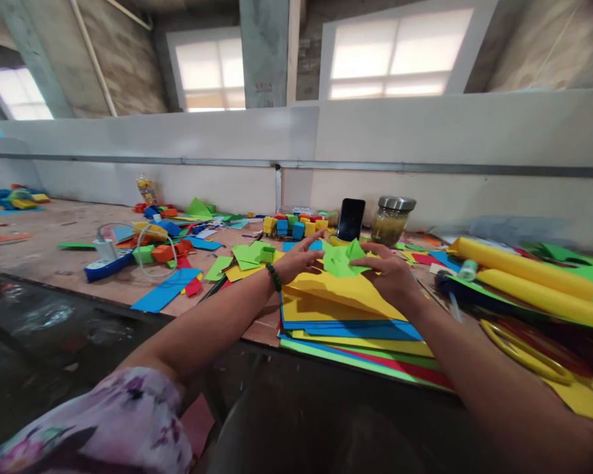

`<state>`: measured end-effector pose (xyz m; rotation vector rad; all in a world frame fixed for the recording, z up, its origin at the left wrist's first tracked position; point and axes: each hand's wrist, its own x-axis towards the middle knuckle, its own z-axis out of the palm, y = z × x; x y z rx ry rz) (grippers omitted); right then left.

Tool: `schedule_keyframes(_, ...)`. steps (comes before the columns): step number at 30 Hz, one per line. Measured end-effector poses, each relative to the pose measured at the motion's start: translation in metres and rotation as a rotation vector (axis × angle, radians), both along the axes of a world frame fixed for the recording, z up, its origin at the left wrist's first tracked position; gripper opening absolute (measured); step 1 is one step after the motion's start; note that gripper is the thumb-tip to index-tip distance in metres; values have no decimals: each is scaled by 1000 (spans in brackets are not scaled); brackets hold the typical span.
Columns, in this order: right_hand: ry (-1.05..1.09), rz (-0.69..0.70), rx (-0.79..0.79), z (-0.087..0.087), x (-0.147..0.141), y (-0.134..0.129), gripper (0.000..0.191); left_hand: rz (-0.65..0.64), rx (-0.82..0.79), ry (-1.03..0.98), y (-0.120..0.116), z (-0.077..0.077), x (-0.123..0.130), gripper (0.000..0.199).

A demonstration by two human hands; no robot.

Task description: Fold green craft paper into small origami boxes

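Observation:
A folded piece of bright green paper [343, 259] with creased, raised flaps is held up between my two hands, above a stack of coloured sheets [321, 303] topped with yellow. My right hand [393, 273] pinches its right edge between thumb and fingers. On the left side, my left hand [299, 262] grips the paper's edge with the lower fingers, while its index finger points out past the paper. A dark beaded bracelet circles my left wrist. Just left of that hand, a small green paper box [267, 254] sits on green sheets [248, 255].
Behind the paper stand a row of small coloured paper cubes [297, 229], a phone [350, 219] and a lidded glass jar [393, 220]. Yellow-handled scissors [524, 352] and yellow paper rolls [524, 266] lie at right. A blue-and-white power strip [109, 264] lies left.

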<state>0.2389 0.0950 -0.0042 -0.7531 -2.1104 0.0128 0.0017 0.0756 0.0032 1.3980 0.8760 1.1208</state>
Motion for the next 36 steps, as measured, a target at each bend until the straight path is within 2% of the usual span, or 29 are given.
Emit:
schedule_keyframes(2,114,-30,-35,0,3,4,24,-148,5,-74,-3,6,-4,70)
schedule_keyframes(4,187,-37,-52,0,4,5,20,-228,57,-28,-4,8,-7,73)
schedule_keyframes(9,105,40,55,2,-2,-4,19,-161,315,107,-4,1,-3,88)
schedule_keyframes(11,71,56,85,3,-5,-7,23,-155,361,190,-2,-1,0,76)
schedule_keyframes(15,109,69,112,4,-6,-10,24,-128,424,254,4,-5,1,23)
schedule_keyframes(17,145,74,86,5,-6,-10,20,-75,437,234,6,-5,0,18)
schedule_keyframes(20,247,92,-39,8,-7,-11,12,-4,431,184,6,-3,-1,25)
schedule_keyframes(24,365,189,-326,14,-8,-12,30,32,496,115,2,1,0,23)
schedule_keyframes(27,385,226,-533,16,-8,-13,33,50,509,117,-1,5,2,17)
schedule_keyframes(30,439,161,-609,17,-10,-14,29,130,496,119,-2,6,3,13)
schedule_keyframes(32,494,167,-620,17,-11,-14,26,151,441,80,-2,5,4,15)
schedule_keyframes(34,541,195,-643,16,-13,-13,26,84,331,9,-1,1,5,24)
schedule_keyframes(36,537,194,-664,14,-14,-12,26,-36,192,-56,0,-3,7,42)
